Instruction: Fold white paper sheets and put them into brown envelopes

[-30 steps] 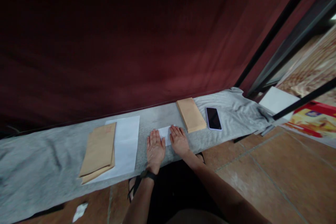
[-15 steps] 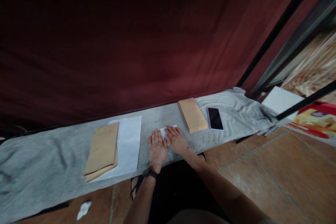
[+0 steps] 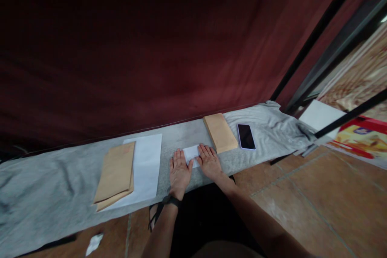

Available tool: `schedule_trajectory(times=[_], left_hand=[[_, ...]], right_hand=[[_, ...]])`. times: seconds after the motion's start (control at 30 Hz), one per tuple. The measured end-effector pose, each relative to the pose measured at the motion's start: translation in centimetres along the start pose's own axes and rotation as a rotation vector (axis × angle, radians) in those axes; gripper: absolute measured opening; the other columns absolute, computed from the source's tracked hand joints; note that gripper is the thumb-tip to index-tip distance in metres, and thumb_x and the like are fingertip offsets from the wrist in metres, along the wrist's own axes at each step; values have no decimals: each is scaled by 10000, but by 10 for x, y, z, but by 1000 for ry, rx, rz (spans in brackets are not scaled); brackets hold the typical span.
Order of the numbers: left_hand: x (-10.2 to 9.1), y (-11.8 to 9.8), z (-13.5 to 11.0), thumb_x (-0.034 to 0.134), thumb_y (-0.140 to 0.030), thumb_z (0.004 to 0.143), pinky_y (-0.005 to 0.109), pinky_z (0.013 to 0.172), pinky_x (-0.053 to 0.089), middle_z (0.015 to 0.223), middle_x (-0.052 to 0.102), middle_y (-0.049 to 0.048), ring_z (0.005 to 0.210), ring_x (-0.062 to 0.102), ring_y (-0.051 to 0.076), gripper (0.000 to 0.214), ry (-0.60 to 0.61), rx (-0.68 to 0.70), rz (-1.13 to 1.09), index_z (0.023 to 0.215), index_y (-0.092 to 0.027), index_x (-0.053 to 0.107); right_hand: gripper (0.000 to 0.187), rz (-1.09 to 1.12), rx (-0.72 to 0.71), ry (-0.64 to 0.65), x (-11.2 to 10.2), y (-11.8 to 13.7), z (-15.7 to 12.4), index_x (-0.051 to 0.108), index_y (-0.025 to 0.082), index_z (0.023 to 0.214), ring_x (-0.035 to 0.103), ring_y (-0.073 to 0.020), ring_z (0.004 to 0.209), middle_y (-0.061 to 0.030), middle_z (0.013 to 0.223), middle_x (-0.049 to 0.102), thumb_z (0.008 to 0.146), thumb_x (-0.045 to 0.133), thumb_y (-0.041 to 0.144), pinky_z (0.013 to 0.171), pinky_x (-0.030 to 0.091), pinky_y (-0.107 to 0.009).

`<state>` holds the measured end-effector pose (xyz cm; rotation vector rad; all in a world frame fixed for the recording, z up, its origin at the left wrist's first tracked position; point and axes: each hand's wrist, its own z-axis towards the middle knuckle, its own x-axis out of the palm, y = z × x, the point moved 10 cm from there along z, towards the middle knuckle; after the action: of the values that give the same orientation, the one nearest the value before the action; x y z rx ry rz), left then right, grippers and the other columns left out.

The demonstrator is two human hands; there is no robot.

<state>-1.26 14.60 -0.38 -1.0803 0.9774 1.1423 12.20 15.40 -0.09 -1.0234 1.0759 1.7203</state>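
Observation:
My left hand [image 3: 179, 170] lies flat, fingers stretched out, on the left part of a small folded white paper [image 3: 191, 154] on the grey cloth [image 3: 45, 187]. Beside it my right hand [image 3: 209, 162] also lies flat on the paper's right part, fingers out. Only a strip of the paper shows between the two hands. A black band circles my left wrist.
Left of my hands lie brown envelopes [image 3: 115, 174] on a white sheet [image 3: 146, 169]. To the right are a stack of brown envelopes [image 3: 220, 132] and a dark phone [image 3: 246, 136]. A dark red curtain [image 3: 145, 48] hangs behind. A crumpled paper scrap [image 3: 93, 243] lies on the tiled floor.
My right hand slid left toward the left hand half a second ago, then moved back right, so more of the white paper shows between them. The left hand stayed flat in place.

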Motion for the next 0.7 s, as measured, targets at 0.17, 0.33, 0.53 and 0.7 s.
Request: schedule_trajectory(times=[0.17,0.33,0.53,0.7], left_hand=[[-3,4,-5,294,-502,1002,495,1212,244,1593,317,227,1504,264,307,705,-35,-21,42,1527,-31,316],[-5,11,-10,292,-468,1011,500,1207,258,1587,332,225,1492,294,313,672,-44,-46,56,1527,-39,325],[-9,22,-17,279,-460,1014,508,1205,268,1582,368,178,1488,310,294,641,-50,-70,69,1539,-98,325],[-12,30,-25,259,-404,1017,499,1211,267,1561,410,171,1473,342,294,610,-52,-78,59,1518,-73,366]], right_hand=[[539,-26,-12,-11,-3,-3,-7,410,107,1511,399,-278,1426,-119,1555,413,1038,401,365,1184,273,-460],[551,-31,-17,-27,-6,-6,-13,386,104,1523,405,-280,1422,-127,1553,417,1043,391,373,1180,289,-472],[551,-41,-18,-55,-11,-8,-22,395,113,1521,407,-268,1424,-127,1544,431,1034,424,371,1183,302,-448],[539,-34,-30,-76,-16,-7,-30,405,115,1517,408,-263,1425,-119,1538,442,1036,419,358,1187,298,-433]])
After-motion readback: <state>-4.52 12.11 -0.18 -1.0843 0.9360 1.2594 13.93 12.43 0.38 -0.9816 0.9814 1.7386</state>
